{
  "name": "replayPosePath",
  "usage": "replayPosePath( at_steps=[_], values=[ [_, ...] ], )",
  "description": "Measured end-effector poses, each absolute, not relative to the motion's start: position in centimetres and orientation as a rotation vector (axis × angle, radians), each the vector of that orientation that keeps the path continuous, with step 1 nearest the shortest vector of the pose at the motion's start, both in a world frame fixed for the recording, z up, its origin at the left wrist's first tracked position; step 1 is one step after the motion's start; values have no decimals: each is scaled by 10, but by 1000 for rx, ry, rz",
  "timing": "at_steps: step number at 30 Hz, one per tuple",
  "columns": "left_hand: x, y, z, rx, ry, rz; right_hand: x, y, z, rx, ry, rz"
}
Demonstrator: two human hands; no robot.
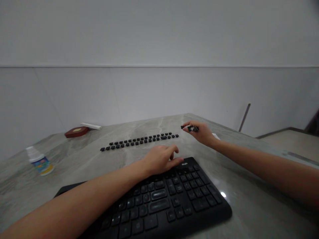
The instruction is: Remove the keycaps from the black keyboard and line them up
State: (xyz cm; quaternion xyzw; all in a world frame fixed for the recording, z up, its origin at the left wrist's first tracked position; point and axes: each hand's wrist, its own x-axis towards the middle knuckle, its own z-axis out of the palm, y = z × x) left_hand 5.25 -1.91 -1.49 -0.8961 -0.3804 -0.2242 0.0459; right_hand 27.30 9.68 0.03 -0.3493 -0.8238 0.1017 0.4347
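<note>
A black keyboard (159,205) lies across the near part of the table. My left hand (161,158) rests over its far edge, thumb and index finger apart, with nothing seen between them; the other fingers are partly hidden. Beyond the keyboard's right end, my right hand (200,132) hovers near the far side of the table. Its fingertips pinch a small black keycap (182,127). A dark object with a pale mark (192,128) shows in the same hand; its kind I cannot make out. Two rows of black keycaps (141,142) lie behind the keyboard, left of this hand.
At the left stands a white bottle (41,162) with a colourful label. A reddish-brown box-like object (76,132) and a white strip (91,126) lie at the back left. Something white (215,136) sits behind my right wrist. A pale wall (139,93) borders the grey table (82,166).
</note>
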Motion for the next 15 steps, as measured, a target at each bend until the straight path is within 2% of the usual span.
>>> replayPosePath(
  at_steps=[5, 15],
  values=[
    [53, -18, -17, -2725, -1204, -642, 279, 151, -26, -1047, -2003, 210],
    [52, -17, -17, -2751, -1190, -640, 280, 164, -42, -1197, -2157, 317]
  ],
)
